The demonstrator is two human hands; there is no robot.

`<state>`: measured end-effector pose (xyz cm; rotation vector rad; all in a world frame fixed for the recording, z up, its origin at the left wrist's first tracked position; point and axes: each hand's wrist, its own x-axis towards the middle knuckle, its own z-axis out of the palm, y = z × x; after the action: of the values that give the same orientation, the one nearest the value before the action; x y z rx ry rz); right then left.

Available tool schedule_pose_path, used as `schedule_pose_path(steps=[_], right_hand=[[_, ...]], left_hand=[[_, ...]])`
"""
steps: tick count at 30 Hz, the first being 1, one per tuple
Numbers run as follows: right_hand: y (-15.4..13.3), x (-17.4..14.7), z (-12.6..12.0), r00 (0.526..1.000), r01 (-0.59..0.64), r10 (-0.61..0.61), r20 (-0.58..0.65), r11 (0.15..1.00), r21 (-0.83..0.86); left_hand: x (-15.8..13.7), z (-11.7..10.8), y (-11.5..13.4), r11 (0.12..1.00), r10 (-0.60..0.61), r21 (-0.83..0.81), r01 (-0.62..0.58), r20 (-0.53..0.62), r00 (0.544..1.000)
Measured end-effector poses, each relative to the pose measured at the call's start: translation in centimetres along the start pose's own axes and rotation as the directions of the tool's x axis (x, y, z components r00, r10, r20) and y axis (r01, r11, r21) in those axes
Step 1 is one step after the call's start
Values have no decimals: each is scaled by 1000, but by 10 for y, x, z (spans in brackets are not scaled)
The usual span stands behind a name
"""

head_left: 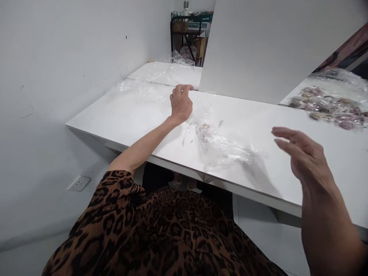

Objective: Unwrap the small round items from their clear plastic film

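My left hand (181, 104) is over the middle of the white table (230, 111), its fingers bent and their tips hidden behind the knuckles. Clear plastic film (143, 86) lies around that hand and stretches to the left; whether the fingers pinch it is hidden. A crumpled clear plastic bag (220, 147) rests in front of me, with a small brownish-pink item (205, 130) showing through its upper left part. To the right, my right hand (307, 153) is raised above the table, thumb and fingers apart, holding nothing and not touching the bag.
Several clear-wrapped pink and brown items (330, 107) are heaped at the far right. A large white panel (253, 46) stands behind the table. A black rack (186, 34) with boxes is beyond it. The white wall (71, 57) borders the left side, with a socket (79, 183) low down.
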<state>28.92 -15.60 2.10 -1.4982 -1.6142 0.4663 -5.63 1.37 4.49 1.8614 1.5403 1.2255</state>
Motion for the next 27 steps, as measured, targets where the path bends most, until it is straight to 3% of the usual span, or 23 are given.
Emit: schedule_pose_path(steps=[2,5,7,11,14,17,19,22,24,27], right_hand=[[-19,18,19,994,-66,72,-83,995,81],[-35,50,66,976,-168,175,133,984,-60],[-38,67,98,940,-183,236,247,958,-219],[-38,81,135,879,-221,355,319,895,-387],[-42,84,135,898,-234,306,315,940,-248],[-55,91,124,935,-207,200,294,978,-10],[-68,98,117,953,-161,125,277,981,112],[-94,111,106,976,-71,29,216,979,189],[-112,119,99,985,-22,-11,175,983,184],[-138,127,88,992,34,-51,119,989,144]], left_hand=[[-30,11,11,992,98,-87,-87,140,985],[-72,32,17,976,213,-114,-183,379,901],[-90,44,14,976,207,-44,-211,470,858],[-102,46,0,977,86,125,-175,521,849],[-101,33,-14,992,4,107,-64,492,870],[-98,19,-27,990,-98,-53,133,426,900],[-96,14,-33,926,-201,-214,312,419,885],[-94,11,-38,733,-327,-434,523,449,831],[-94,11,-40,657,-345,-517,549,441,829],[-96,14,-42,647,-330,-559,518,407,852]])
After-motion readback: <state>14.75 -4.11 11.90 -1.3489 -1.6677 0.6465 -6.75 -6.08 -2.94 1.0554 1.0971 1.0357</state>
